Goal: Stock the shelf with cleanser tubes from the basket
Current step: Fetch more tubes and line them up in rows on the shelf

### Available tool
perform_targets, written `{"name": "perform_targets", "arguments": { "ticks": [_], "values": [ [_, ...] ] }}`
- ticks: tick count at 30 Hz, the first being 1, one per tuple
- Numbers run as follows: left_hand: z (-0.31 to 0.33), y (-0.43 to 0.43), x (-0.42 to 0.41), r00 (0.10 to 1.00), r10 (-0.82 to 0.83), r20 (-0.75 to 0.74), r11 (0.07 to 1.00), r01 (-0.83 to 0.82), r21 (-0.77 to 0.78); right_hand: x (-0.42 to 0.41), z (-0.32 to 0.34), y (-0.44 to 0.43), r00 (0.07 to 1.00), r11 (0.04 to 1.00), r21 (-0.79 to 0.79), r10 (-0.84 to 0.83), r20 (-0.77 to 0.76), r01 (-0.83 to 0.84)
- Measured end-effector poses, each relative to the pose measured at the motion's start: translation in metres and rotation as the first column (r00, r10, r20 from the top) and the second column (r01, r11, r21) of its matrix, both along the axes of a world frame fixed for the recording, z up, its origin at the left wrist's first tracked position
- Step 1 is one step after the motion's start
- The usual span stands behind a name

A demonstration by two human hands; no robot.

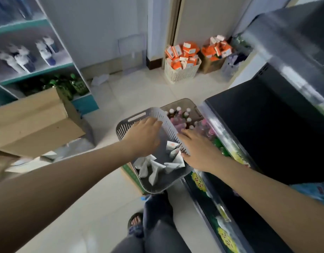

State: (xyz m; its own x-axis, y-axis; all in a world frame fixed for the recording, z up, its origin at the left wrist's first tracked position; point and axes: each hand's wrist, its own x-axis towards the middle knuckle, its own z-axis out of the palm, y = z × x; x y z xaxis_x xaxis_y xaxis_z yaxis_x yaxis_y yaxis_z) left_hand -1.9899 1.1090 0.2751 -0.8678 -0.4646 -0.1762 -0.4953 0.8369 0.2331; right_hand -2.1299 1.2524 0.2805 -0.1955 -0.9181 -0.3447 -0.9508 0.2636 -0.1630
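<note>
A grey slotted basket point(139, 117) sits on a box on the floor in front of me, with several white cleanser tubes point(150, 167) lying in its near end. My left hand point(144, 136) reaches down inside the basket over its middle; what its fingers hold, if anything, is hidden. My right hand point(199, 150) rests on the basket's right rim, its thumb near the upright tubes point(173, 152). The dark shelf point(267, 128) runs along the right side, and its upper board looks bare.
A second basket of pink bottles point(179, 117) stands just behind the grey one. Cardboard boxes point(35, 121) sit at the left before a teal-edged rack point(38, 70). A white basket of orange boxes point(183, 59) stands by the far wall. My leg and sandalled foot point(135, 220) are below.
</note>
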Motion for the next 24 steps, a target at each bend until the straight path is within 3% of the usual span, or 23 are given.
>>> {"name": "perform_targets", "arguments": {
  "ticks": [11,17,24],
  "values": [
    [-0.117,-0.015,-0.05,0.973,0.111,0.202,0.952,-0.162,0.259,-0.039,-0.118,-0.027,0.994,0.985,0.148,0.078,0.077,-0.089],
    [-0.176,-0.018,-0.08,0.965,0.163,0.205,0.916,-0.225,0.331,-0.045,-0.173,-0.039,0.988,0.965,0.213,0.147,0.044,-0.153],
    [-0.23,-0.013,-0.1,0.973,0.152,0.173,0.925,-0.202,0.323,-0.051,-0.225,-0.054,0.954,0.951,0.141,0.289,-0.075,-0.276]
  ]
}}
